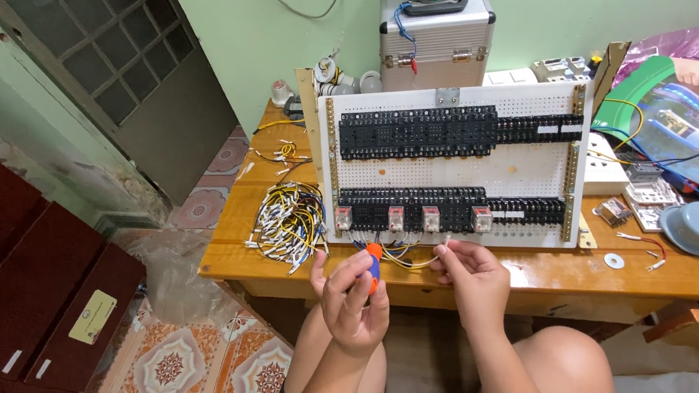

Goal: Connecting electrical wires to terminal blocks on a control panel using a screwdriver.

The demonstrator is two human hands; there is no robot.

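Two bare hands work at the near edge of a wooden table (530,269), seen from above, over the person's bare knees. Far to the left of both hands, dark red cabinets (24,293) stand on a patterned tile floor (205,362). Nearer, up and left of the left hand (354,301), a loose bundle of short wires (289,221) with white ends lies on the table, still unused. The left hand is curled, its fingers pinching a small screwdriver (373,263) with an orange and blue handle, tip pointing up toward the board. Just beyond both hands stands a white perforated panel (455,160) carrying two rows of black terminal blocks and four clear relays (412,218) along the lower row. A few yellow and blue wires (400,253) already hang from under the relays; most terminals look bare, so the wiring seems only begun. The right hand (472,277) pinches one thin wire end just below the relays. Behind the panel sits a silver metal case (436,36). To the right of the right hand lie a grey round cap (697,227), a washer (614,260) and small parts. Open table room is narrow between panel and edge; the hands hover mostly past the edge.
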